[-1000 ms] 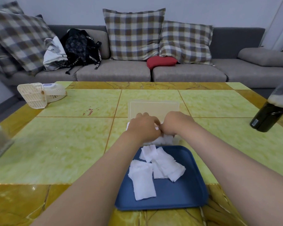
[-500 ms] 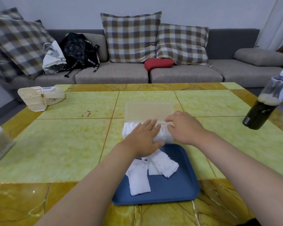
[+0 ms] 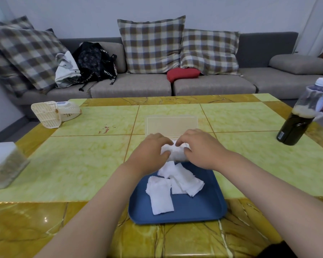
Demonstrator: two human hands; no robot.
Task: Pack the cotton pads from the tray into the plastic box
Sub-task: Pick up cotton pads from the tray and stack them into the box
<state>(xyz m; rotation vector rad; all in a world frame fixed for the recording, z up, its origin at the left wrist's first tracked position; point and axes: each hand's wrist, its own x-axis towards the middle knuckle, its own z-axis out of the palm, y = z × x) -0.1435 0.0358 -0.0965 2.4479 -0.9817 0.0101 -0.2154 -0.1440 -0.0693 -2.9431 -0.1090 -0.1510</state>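
Note:
A blue tray [image 3: 198,211] lies on the table right in front of me, with several white cotton pads [image 3: 161,196] loose on it. Just beyond the tray stands the clear plastic box [image 3: 172,125], its lid open and lying toward the sofa. A bundle of white pads [image 3: 173,152] fills the box's near part. My left hand [image 3: 149,151] presses on the bundle's left side with curled fingers. From the right, my right hand [image 3: 198,148] holds the same bundle. The box's body is mostly hidden by both hands.
A dark bottle [image 3: 298,120] with a white cap stands at the table's right edge. A small white fan [image 3: 52,113] lies at the far left. A white-topped container [image 3: 4,164] sits at the near left edge. Behind the table is a grey sofa [image 3: 131,86] with cushions and bags.
My left hand lay flat on the pads half a second ago; its fingers have curled around the bundle. My right hand has closed in on it too. The view shifted slightly.

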